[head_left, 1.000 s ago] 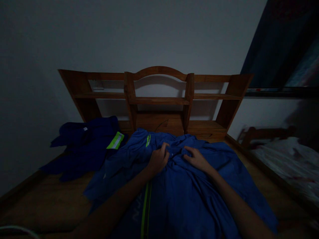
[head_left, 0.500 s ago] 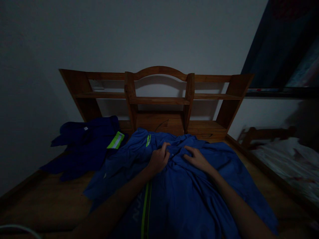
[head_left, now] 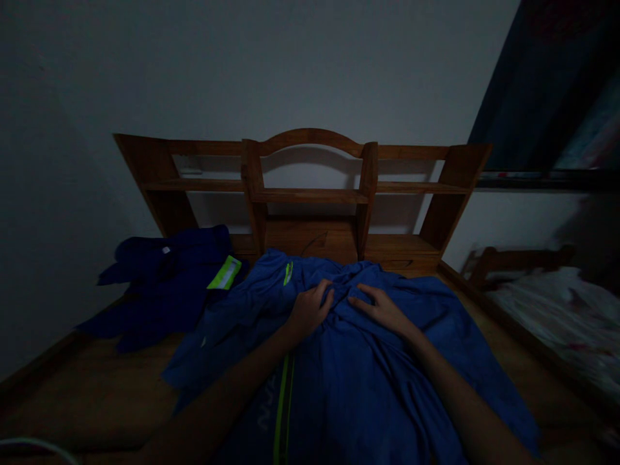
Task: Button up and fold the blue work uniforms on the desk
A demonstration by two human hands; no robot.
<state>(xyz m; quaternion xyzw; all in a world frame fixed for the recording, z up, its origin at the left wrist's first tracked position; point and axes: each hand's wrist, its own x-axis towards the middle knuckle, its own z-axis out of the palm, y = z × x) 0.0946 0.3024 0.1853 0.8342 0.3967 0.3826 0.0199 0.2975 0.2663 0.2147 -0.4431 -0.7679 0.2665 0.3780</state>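
A blue jacket (head_left: 368, 374) with yellow-green trim lies spread and creased in front of me. My left hand (head_left: 310, 311) rests on its upper middle part, thumb and forefinger apart against the cloth. Just to the right, my right hand (head_left: 382, 310) touches the same cloth, its thumb and forefinger also spread and pointing left. Between the hands the fabric is bunched into small folds. The other fingers of both hands are partly hidden, and the dim light blurs detail there.
A darker blue garment (head_left: 169, 278) with a reflective yellow-green band lies crumpled at the left. Behind stands a wooden shelf unit (head_left: 310, 196) against the wall. A white plastic-like bundle (head_left: 562, 310) is at the right, and a pale cable (head_left: 39, 442) curves at the lower left.
My right thumb has moved slightly left over the cloth, closer to my left hand. My left thumb has shifted a little up and right. The garments lie as before.
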